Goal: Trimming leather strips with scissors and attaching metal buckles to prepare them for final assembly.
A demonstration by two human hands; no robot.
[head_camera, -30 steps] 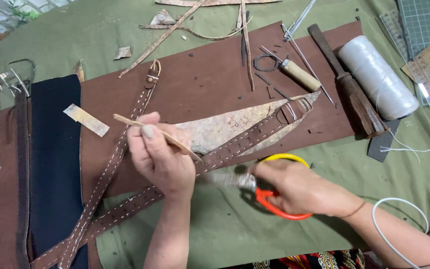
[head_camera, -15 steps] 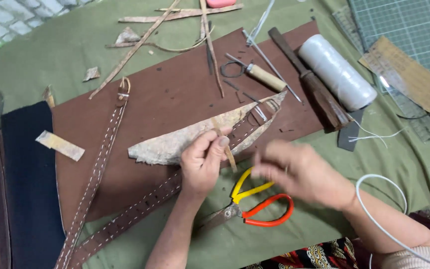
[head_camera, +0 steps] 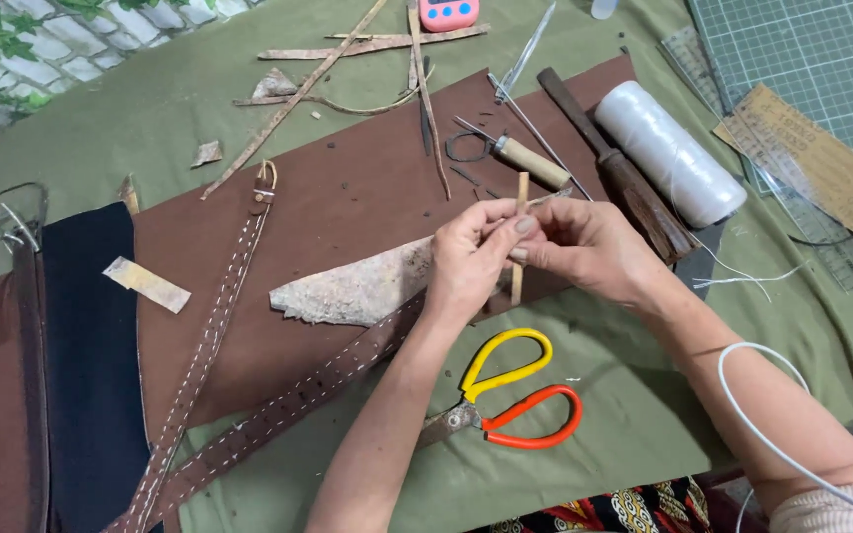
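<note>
Both hands meet at frame centre: left hand (head_camera: pixel 469 259) & right hand (head_camera: pixel 584 249) each pinch a thin tan leather strip (head_camera: pixel 519 197), held upright above the brown leather sheet (head_camera: pixel 348 197). Scissors (head_camera: pixel 510 405) w/ yellow & orange handles lie just below on the green-covered bench (head_camera: pixel 130 118); white thread spool (head_camera: pixel 668 153) sits upper right.

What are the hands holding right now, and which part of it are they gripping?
Both hands hold a thin tan strip upright. The left hand and right hand pinch it around its middle, leaving both ends free. The scissors lie untouched.
</note>
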